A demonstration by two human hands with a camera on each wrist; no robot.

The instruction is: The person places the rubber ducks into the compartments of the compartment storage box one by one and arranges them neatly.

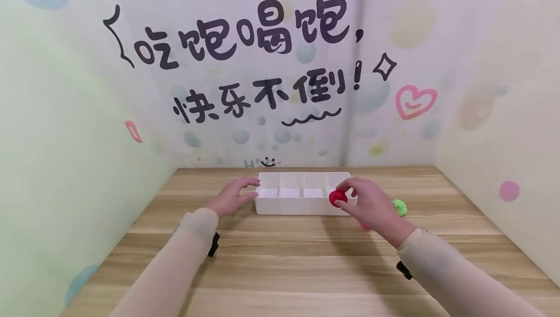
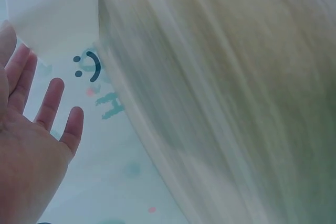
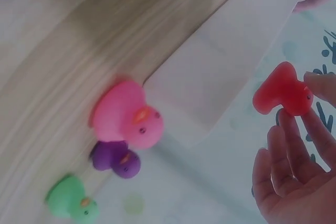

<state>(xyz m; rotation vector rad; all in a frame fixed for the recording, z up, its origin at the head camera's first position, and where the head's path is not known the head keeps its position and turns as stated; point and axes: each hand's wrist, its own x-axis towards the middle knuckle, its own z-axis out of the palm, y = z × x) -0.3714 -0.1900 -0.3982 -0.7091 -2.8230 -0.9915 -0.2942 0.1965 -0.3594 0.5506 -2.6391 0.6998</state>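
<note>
A red rubber duck point(image 3: 283, 90) is pinched between the thumb and fingertips of my right hand point(image 1: 372, 205). In the head view it overlaps the front wall of a white divided box point(image 1: 297, 206), by the rightmost compartment. My left hand point(image 1: 233, 196) has its fingers extended around the box's left end, fingertips right at the wall; the left wrist view shows the same fingers point(image 2: 51, 100) spread.
Right of the box stand a pink duck point(image 3: 118, 111), a smaller purple duck point(image 3: 108, 157) and a green duck point(image 3: 67, 196). In the head view the purple one is hidden behind my right hand. Printed walls point(image 1: 262, 137) close off the wooden table point(image 1: 280, 263) behind and at both sides.
</note>
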